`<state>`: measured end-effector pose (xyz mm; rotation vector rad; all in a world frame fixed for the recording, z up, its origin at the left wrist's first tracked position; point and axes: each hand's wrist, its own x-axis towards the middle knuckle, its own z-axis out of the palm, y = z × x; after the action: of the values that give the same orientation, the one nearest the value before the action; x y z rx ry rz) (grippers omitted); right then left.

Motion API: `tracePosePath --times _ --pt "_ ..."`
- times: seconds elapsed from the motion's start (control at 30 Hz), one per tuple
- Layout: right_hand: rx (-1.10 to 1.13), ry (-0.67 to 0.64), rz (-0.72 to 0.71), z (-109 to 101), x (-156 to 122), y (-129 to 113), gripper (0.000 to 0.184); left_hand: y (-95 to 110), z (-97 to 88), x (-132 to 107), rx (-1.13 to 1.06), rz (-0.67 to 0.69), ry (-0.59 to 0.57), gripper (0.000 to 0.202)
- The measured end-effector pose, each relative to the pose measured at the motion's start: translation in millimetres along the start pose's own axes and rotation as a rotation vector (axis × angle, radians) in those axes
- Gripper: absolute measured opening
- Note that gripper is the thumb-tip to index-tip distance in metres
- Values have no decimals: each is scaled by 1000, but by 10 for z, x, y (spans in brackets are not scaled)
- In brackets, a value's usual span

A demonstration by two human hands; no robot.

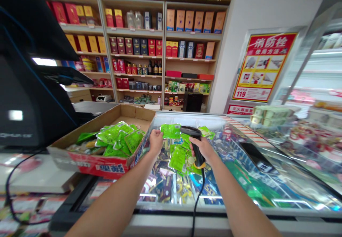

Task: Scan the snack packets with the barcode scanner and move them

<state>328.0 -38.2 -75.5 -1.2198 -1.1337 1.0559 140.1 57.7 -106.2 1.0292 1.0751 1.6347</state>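
Note:
My left hand (156, 141) pinches the left end of a green snack packet (170, 131), whose barcode corner faces up at its right end. Wrapped round the handle of a black barcode scanner (196, 137) is my right hand (204, 148). The scanner's head points left, close to the packet's barcode; whether they touch I cannot tell. Below both hands, several more green packets (178, 158) lie on the glass top of a freezer (162, 203). To the left, a cardboard box (107, 164) holds a heap of similar green packets (117, 137).
A black phone (257, 155) lies on the glass at right, near stacked cartons (274, 113). The scanner's cable (199, 198) hangs over the front edge. A large black monitor (32, 87) stands at left. Shelves (135, 32) of boxed goods line the back wall.

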Motion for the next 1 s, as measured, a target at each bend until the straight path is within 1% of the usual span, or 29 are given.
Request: tracePosePath --times 0.1,0.17,0.23,0.33,0.43,0.5,0.57,0.7,0.8,0.87,0.9,0.97,1.0 --pt "10 0 -6 26 -16 2 28 41 15 -39 80 55 -51 13" --pt "35 -21 -7 64 -32 -1 28 130 26 -87 169 129 -89 10" --pt "83 -51 -5 124 -49 -20 29 288 26 -140 294 246 -81 8" --pt "153 -92 -7 259 -76 -98 30 635 -28 -201 510 425 1 4" --pt "150 -147 -23 430 -103 -223 30 1006 -189 -211 638 509 91 7" --pt "128 -196 -36 562 -119 -308 29 1203 -365 -187 672 526 158 13" --pt "109 -242 -43 711 -131 -376 28 1344 -580 -147 712 530 225 20" --pt "94 -330 -41 1044 -157 -442 28 1485 -1021 -57 873 474 323 38" --pt "105 -378 -35 1266 -199 -451 28 1517 -1243 -15 975 396 371 56" --pt "105 -405 -38 1365 -230 -441 28 1525 -1299 -15 1028 410 410 67" --pt "105 -414 -43 1393 -242 -431 28 1529 -1295 -28 1050 447 431 71" --pt "107 -421 -51 1402 -254 -399 28 1531 -1226 -81 1063 556 456 72" --pt "110 -415 -49 1381 -253 -380 28 1525 -1163 -120 1047 613 444 70"
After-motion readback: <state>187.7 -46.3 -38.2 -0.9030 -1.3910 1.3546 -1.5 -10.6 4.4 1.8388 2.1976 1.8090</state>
